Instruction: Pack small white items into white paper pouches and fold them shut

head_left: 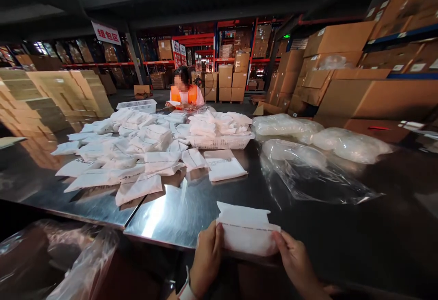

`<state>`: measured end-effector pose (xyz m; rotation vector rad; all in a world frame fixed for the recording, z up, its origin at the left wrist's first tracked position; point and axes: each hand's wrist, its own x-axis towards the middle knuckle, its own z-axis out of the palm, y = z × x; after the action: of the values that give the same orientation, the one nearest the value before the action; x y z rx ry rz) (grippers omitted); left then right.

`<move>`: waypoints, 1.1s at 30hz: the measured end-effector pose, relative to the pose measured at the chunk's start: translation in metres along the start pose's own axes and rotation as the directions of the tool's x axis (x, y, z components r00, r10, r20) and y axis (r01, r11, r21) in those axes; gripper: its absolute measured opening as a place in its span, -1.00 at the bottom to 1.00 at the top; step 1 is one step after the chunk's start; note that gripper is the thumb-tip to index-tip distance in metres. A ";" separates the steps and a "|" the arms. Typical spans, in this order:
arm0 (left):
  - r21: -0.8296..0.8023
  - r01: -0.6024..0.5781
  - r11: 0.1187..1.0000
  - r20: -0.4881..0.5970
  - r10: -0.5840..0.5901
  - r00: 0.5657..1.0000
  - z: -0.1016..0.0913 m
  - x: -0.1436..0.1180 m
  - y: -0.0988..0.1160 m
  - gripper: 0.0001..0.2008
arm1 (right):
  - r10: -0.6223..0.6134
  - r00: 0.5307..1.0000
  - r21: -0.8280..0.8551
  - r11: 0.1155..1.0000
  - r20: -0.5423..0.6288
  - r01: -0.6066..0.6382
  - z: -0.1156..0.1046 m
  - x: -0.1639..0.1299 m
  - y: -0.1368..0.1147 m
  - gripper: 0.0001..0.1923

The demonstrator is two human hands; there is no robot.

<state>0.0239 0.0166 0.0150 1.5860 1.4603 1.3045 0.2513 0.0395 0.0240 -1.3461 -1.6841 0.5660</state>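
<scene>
A white flat packet [247, 229] with an open flap lies at the near edge of the shiny metal table [191, 208]. My left hand [207, 256] grips its left side and my right hand [296, 259] grips its right side. Beyond it, a single white packet [224, 165] lies on the table, and a big heap of white packets [130, 149] spreads across the left half.
A white basket [222, 141] piled with packets stands mid-table. Clear plastic bags [308, 172] lie to the right, and another hangs at the near left [78, 263]. A person in an orange vest [185, 94] works at the far end. Cardboard boxes [356, 85] and racks surround us.
</scene>
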 end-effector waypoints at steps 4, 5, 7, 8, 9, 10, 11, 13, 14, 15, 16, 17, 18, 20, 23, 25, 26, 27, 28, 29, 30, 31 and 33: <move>0.088 0.037 0.995 -0.070 -0.031 0.997 0.008 0.004 -0.001 -0.46 | 0.004 0.998 -0.045 0.999 -0.065 -0.007 0.002 0.003 -0.005 -0.40; 0.101 0.040 0.994 -0.086 -0.031 0.996 0.009 0.005 -0.001 -0.46 | 0.010 0.998 -0.057 0.998 -0.070 -0.014 0.002 0.003 -0.005 -0.40; 0.091 0.037 0.995 -0.098 -0.028 0.995 0.009 0.005 0.002 -0.46 | 0.029 0.997 -0.078 0.996 -0.072 -0.034 0.003 0.003 -0.005 -0.39; 0.064 0.031 0.997 -0.096 -0.025 0.995 0.008 0.005 0.005 -0.46 | 0.040 0.997 -0.090 0.995 -0.072 -0.047 0.004 0.004 -0.005 -0.39; 0.031 0.026 0.999 -0.092 -0.023 0.995 0.007 0.005 0.007 -0.45 | 0.052 0.996 -0.102 0.993 -0.075 -0.060 0.004 0.005 -0.005 -0.38; 0.002 0.029 1.000 -0.088 -0.028 0.996 0.006 0.005 0.010 -0.45 | 0.062 0.995 -0.117 0.991 -0.083 -0.072 0.005 0.005 -0.006 -0.37; -0.014 0.042 0.999 -0.083 -0.043 0.996 0.005 0.006 0.012 -0.44 | 0.067 0.994 -0.132 0.988 -0.090 -0.079 0.006 0.006 -0.007 -0.36; 0.018 0.096 0.995 -0.076 -0.095 0.993 0.003 0.008 0.016 -0.41 | 0.050 0.993 -0.165 0.984 -0.110 -0.067 0.008 0.008 -0.008 -0.34; 0.061 0.124 0.990 -0.075 -0.119 0.990 0.001 0.009 0.017 -0.40 | 0.026 0.993 -0.184 0.982 -0.119 -0.048 0.010 0.009 -0.008 -0.33; 0.108 0.146 0.983 -0.072 -0.138 0.988 0.000 0.011 0.018 -0.40 | -0.004 0.992 -0.204 0.979 -0.126 -0.022 0.012 0.009 -0.009 -0.32; 0.153 0.157 0.976 -0.070 -0.148 0.986 -0.001 0.012 0.018 -0.41 | -0.036 0.990 -0.224 0.975 -0.134 0.005 0.013 0.009 -0.009 -0.31; 0.189 0.160 0.969 -0.068 -0.150 0.986 -0.003 0.014 0.019 -0.41 | -0.068 0.988 -0.242 0.970 -0.142 0.032 0.015 0.009 -0.009 -0.31; 0.214 0.156 0.964 -0.062 -0.146 0.987 -0.004 0.015 0.019 -0.41 | -0.098 0.984 -0.260 0.964 -0.151 0.056 0.017 0.009 -0.009 -0.30; 0.237 0.141 0.961 -0.045 -0.134 0.990 -0.006 0.018 0.019 -0.42 | -0.144 0.975 -0.296 0.951 -0.169 0.089 0.021 0.009 -0.009 -0.30; 0.242 0.139 0.960 -0.021 -0.138 0.990 -0.009 0.022 0.017 -0.43 | -0.192 0.964 -0.347 0.930 -0.184 0.119 0.024 0.010 -0.007 -0.29; 0.259 0.154 0.953 -0.022 -0.154 0.988 -0.009 0.024 0.015 -0.41 | -0.210 0.960 -0.376 0.918 -0.183 0.129 0.025 0.011 -0.006 -0.28; 0.273 0.160 0.949 -0.025 -0.159 0.987 -0.009 0.025 0.015 -0.41 | -0.216 0.960 -0.391 0.911 -0.179 0.132 0.025 0.011 -0.006 -0.27; 0.290 0.161 0.943 -0.026 -0.160 0.987 -0.009 0.026 0.014 -0.41 | -0.220 0.960 -0.409 0.903 -0.175 0.133 0.025 0.011 -0.006 -0.26; 0.316 0.158 0.936 -0.026 -0.158 0.987 -0.009 0.026 0.014 -0.42 | -0.222 0.960 -0.431 0.893 -0.172 0.130 0.025 0.012 -0.006 -0.25; 0.355 0.156 0.922 -0.022 -0.158 0.987 -0.008 0.027 0.014 -0.44 | -0.219 0.961 -0.452 0.884 -0.170 0.122 0.025 0.012 -0.006 -0.24; 0.410 0.159 0.898 -0.023 -0.165 0.986 -0.008 0.027 0.015 -0.46 | -0.209 0.963 -0.470 0.876 -0.168 0.108 0.025 0.013 -0.006 -0.24; 0.473 0.170 0.865 -0.034 -0.175 0.984 -0.006 0.027 0.017 -0.49 | -0.192 0.967 -0.483 0.871 -0.166 0.090 0.026 0.013 -0.007 -0.23; 0.590 0.201 0.782 -0.082 -0.190 0.978 -0.004 0.026 0.020 -0.56 | -0.165 0.971 -0.493 0.868 -0.175 0.059 0.027 0.015 -0.008 -0.22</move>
<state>0.0249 0.0370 0.0408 1.7268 2.1294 0.7656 0.2241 0.0551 0.0222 -1.5780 -1.7767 -0.0870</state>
